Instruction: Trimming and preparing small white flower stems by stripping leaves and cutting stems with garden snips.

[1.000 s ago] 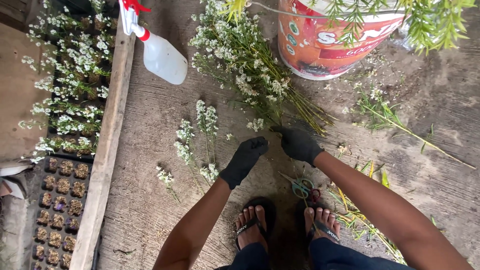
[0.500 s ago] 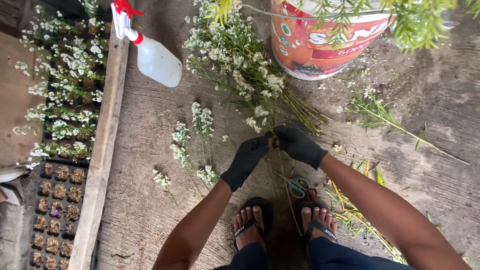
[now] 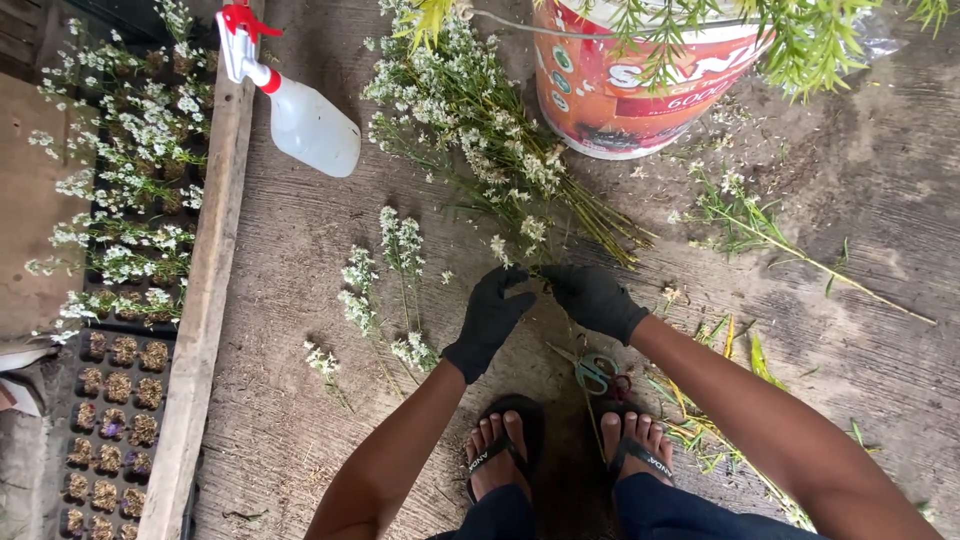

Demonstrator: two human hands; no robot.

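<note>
We hold one thin green flower stem (image 3: 543, 283) between both black-gloved hands, left hand (image 3: 492, 312) and right hand (image 3: 594, 297), fingers pinched on it, just below the white-flowered bundle (image 3: 480, 140). Trimming seems underway; next we'd likely need the green-handled scissors (image 3: 598, 372) lying by our feet.

Just one view here, a head cam looking almost straight down at the concrete floor (image 3: 300, 300) from standing or crouching height. It's fairly close: the person's own feet (image 3: 505, 450) sit at the bottom centre, arms reaching up into the middle of the frame. The top edge cuts off a bucket (image 3: 620, 90), and a seedling tray (image 3: 110, 420) runs down the left edge.
</note>
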